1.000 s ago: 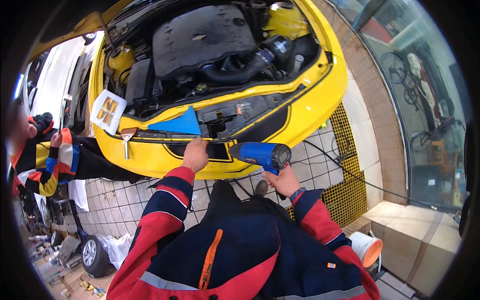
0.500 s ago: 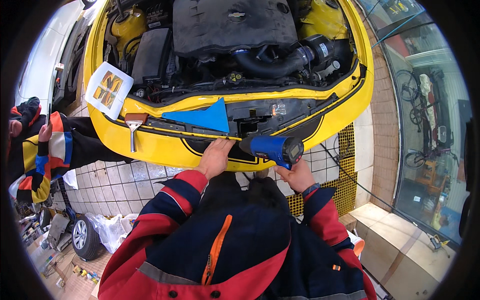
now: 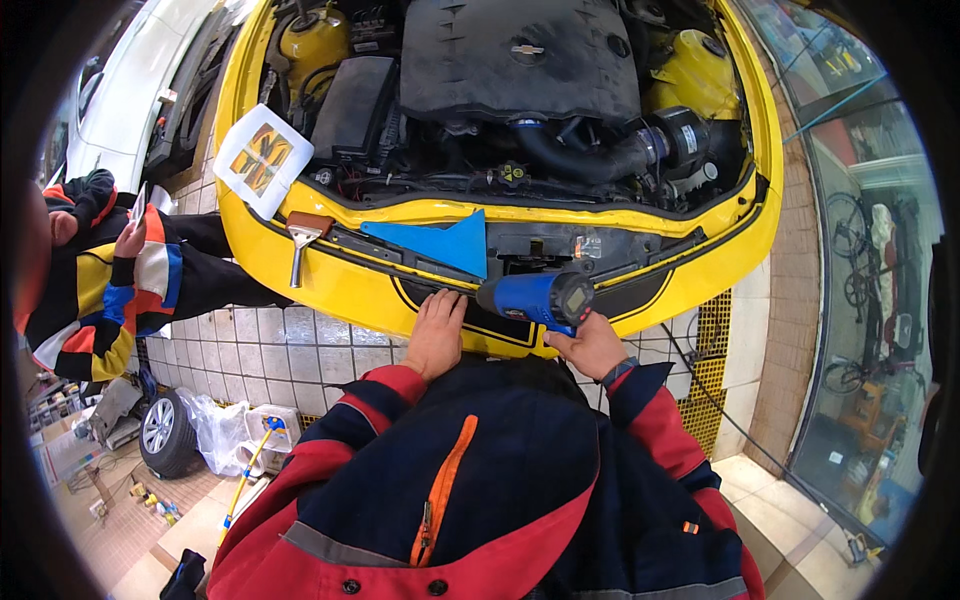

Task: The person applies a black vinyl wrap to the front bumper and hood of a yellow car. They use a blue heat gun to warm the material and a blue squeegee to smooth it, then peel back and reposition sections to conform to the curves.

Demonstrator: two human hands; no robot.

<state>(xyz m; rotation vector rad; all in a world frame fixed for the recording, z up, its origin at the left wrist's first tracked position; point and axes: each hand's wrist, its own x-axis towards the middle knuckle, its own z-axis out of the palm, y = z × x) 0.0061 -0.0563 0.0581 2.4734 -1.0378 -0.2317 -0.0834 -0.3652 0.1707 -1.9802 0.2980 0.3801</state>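
My left hand (image 3: 437,335) lies flat with its fingers stretched over the black stripe (image 3: 495,322) on the front edge of a yellow car (image 3: 345,315). In my right hand (image 3: 590,350) is a blue heat gun (image 3: 528,296), gripped by its handle. Its dark nozzle points left, just above the stripe and close to my left fingertips. Behind them, on the front panel, rests a blue triangular squeegee (image 3: 445,243). Farther left lies a scraper (image 3: 300,245) with a brown head and a metal handle.
A white sheet or container with a yellow picture (image 3: 262,162) sits on the car's left corner. The engine bay (image 3: 520,70) is uncovered. At left, a person (image 3: 120,270) in a colourful top holds a flat object. A loose wheel (image 3: 167,432) and a cable (image 3: 720,410) are on the floor.
The view has shifted, so the car appears lower and farther right. My left hand has slid slightly back from the heat gun's nozzle, which stays over the stripe.
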